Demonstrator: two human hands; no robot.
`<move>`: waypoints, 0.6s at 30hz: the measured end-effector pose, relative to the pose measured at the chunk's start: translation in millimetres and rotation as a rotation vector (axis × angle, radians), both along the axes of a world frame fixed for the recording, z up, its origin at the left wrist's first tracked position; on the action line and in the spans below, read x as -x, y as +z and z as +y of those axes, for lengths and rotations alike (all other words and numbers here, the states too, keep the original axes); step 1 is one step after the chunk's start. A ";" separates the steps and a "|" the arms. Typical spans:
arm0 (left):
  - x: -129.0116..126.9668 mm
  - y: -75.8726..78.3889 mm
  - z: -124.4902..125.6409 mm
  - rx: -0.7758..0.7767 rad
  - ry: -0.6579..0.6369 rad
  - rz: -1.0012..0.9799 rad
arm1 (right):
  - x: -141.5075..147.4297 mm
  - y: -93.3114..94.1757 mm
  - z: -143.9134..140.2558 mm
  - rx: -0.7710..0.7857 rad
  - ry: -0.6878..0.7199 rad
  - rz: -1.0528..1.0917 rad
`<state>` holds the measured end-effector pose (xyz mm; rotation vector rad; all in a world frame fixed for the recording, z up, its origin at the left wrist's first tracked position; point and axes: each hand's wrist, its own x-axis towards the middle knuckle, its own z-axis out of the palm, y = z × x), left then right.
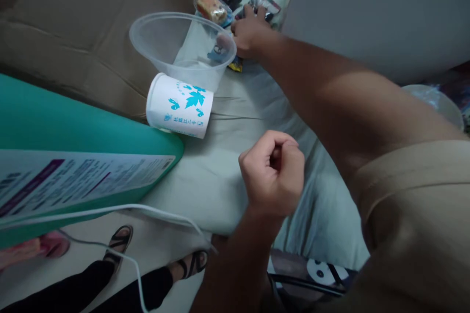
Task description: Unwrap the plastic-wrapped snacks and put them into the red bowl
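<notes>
Snack packets [235, 5] were piled on the pale bed sheet [220, 176] beyond a plastic bowl [172, 44]; they were touched by the right hand [249, 34], fingers curled. The left hand [273, 173] was held fisted, empty.

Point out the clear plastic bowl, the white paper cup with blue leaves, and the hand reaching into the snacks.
Clear plastic bowl [161, 46]: head view, inner wall.
White paper cup with blue leaf print [179, 105]: head view, its side.
Right hand [247, 34]: head view, back of hand.
</notes>
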<state>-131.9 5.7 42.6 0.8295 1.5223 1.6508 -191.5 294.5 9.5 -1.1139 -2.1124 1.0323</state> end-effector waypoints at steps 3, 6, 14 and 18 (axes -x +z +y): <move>3.3 -2.4 2.2 0.000 0.052 0.002 | -10.7 8.7 -26.6 -0.117 0.061 -0.149; 10.3 -11.8 7.2 0.020 0.154 0.034 | -21.1 9.7 -49.5 -0.181 0.087 -0.229; 35.7 -47.5 13.7 0.083 0.233 0.243 | -55.2 -1.2 -80.4 -0.270 0.150 -0.298; 37.5 -50.4 14.3 0.053 0.231 0.305 | -85.2 -7.0 -107.8 -0.361 0.257 -0.268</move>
